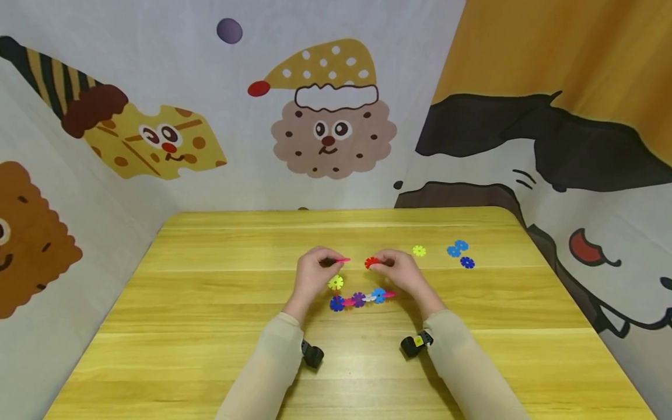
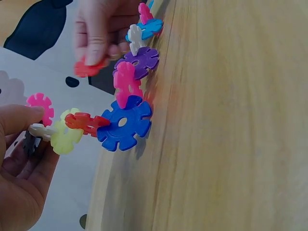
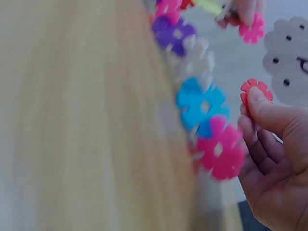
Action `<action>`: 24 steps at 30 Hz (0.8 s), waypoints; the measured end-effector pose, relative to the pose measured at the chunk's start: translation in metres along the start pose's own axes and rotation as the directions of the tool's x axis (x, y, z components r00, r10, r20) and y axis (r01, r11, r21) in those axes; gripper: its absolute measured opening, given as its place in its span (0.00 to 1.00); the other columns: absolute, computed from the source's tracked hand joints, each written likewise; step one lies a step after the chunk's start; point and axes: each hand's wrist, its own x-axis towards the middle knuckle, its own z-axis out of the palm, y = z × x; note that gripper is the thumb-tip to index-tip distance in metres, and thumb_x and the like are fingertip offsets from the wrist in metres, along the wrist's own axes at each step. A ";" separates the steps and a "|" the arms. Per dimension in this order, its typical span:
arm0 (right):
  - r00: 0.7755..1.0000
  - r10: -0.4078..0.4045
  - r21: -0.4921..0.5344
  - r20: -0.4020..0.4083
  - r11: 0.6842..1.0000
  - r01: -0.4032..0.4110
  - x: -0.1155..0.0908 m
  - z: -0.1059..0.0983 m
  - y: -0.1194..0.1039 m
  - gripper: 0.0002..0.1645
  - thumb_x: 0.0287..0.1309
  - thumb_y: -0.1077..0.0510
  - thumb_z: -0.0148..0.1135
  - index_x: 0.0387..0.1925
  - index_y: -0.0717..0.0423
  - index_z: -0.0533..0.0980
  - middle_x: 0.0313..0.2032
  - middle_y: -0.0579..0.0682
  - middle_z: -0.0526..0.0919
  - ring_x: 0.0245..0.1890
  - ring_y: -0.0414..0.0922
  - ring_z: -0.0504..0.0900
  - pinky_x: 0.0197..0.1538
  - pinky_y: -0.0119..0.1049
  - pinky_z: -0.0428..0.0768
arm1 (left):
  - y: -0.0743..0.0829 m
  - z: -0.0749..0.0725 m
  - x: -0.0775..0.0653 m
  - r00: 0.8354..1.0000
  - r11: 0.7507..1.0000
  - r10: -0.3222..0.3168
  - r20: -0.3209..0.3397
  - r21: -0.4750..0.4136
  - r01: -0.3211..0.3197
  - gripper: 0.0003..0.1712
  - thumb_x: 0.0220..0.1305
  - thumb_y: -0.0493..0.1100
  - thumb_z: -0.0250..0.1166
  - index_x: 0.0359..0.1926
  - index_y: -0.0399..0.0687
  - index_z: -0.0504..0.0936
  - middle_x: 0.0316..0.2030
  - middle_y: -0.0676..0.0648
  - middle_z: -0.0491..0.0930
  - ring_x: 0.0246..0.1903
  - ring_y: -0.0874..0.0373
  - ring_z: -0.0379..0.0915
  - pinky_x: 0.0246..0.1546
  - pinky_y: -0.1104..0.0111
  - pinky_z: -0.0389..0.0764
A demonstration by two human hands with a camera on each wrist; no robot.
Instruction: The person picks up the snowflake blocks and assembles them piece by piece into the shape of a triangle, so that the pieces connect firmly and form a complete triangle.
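Observation:
My left hand point(image 1: 313, 271) pinches the raised end of a chain of slotted plastic flower discs, by a pink disc point(image 2: 42, 107). Next to its fingers in the left wrist view come a white disc point(image 2: 41, 131), a yellow disc point(image 2: 65, 137), a red disc point(image 2: 84, 123) and a dark blue disc point(image 2: 120, 125). From there the chain runs rightward along the table through a purple disc point(image 1: 359, 300) and a light blue disc point(image 1: 378, 296) to a pink end disc point(image 3: 222, 151). Between thumb and fingers, my right hand point(image 1: 403, 271) holds a loose red disc point(image 3: 251, 87), apart from the chain.
A loose yellow disc point(image 1: 419, 251) lies beyond the right hand. Farther right are light blue discs point(image 1: 454, 251) close together and a dark blue disc point(image 1: 467, 262). The wooden table point(image 1: 184, 321) meets a cartoon-printed curtain point(image 1: 236, 146) at the back.

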 end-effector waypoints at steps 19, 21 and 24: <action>1.000 -0.008 0.099 -0.004 0.995 0.008 0.002 0.014 -0.036 0.07 0.66 0.60 0.63 0.38 0.60 0.83 0.32 0.51 0.84 0.27 0.44 0.78 0.32 0.36 0.79 | 0.005 0.004 0.001 0.999 0.998 0.053 -0.003 -0.044 -0.053 0.03 0.57 0.35 0.74 0.32 0.38 0.89 0.34 0.48 0.85 0.35 0.55 0.80 0.36 0.68 0.83; 1.000 -0.011 0.090 -0.008 0.996 0.012 0.002 0.015 -0.038 0.08 0.66 0.59 0.63 0.37 0.60 0.83 0.31 0.53 0.84 0.27 0.44 0.77 0.31 0.36 0.78 | 0.006 0.005 0.001 0.999 0.998 0.053 -0.008 -0.042 -0.053 0.03 0.57 0.35 0.74 0.32 0.38 0.89 0.34 0.48 0.85 0.36 0.54 0.80 0.37 0.68 0.83; 1.000 -0.022 0.081 -0.014 0.996 0.023 0.002 0.016 -0.039 0.08 0.66 0.60 0.63 0.37 0.61 0.83 0.31 0.58 0.84 0.25 0.44 0.76 0.30 0.34 0.76 | 0.006 0.006 0.001 0.998 0.997 0.054 -0.024 -0.052 -0.055 0.02 0.55 0.33 0.75 0.31 0.38 0.89 0.34 0.46 0.86 0.36 0.53 0.81 0.38 0.68 0.84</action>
